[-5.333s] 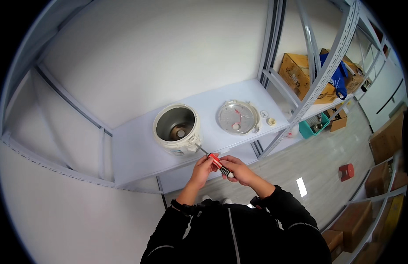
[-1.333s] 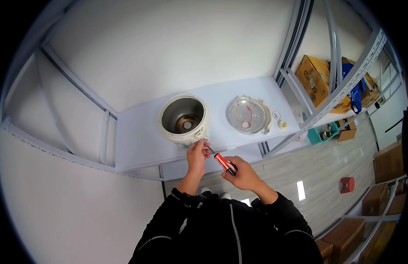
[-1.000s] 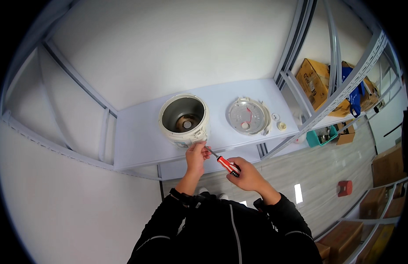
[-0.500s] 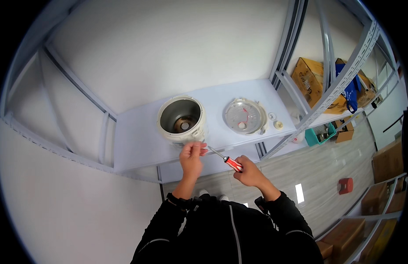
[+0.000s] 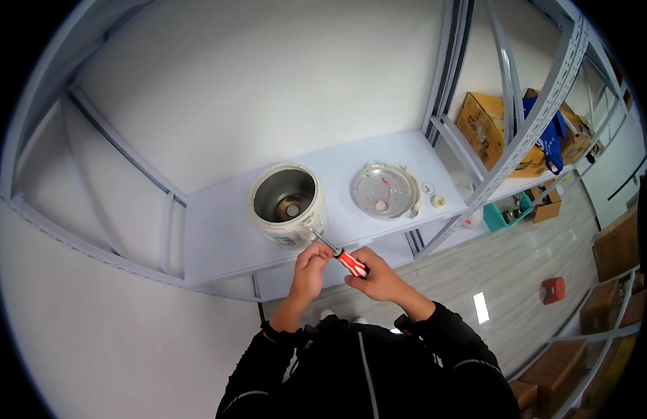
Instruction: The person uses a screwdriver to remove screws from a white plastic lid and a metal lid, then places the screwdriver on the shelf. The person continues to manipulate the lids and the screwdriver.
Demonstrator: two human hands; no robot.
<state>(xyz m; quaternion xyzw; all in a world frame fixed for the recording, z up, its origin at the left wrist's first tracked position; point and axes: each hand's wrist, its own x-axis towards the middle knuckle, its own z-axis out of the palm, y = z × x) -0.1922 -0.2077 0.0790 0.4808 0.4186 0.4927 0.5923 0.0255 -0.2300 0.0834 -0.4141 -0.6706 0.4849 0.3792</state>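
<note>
A round white appliance body, like a rice cooker shell (image 5: 271, 229), stands on the shelf with its top uncovered and a grey metal interior showing. My right hand (image 5: 381, 278) is closed around the red and white handle of a screwdriver (image 5: 351, 263). The screwdriver's metal shaft slants up and left, its tip at the front right side of the shell, just below the rim. Close by the shaft is my left hand (image 5: 308, 274), thumb and fingers pinched together; whatever may be between them is too small to make out.
Right of the shell lies a round lid part (image 5: 369, 199) with a red wire on it. A clear ring (image 5: 427, 188) and a small cream cap (image 5: 439, 202) sit near the shelf's right end. A metal upright (image 5: 505, 150) separates this shelf from cardboard boxes (image 5: 485, 129).
The screwdriver has moved left, its tip now at the shell's side. My left hand has shifted down and slightly right, beside the shaft. The view has shifted slightly.
</note>
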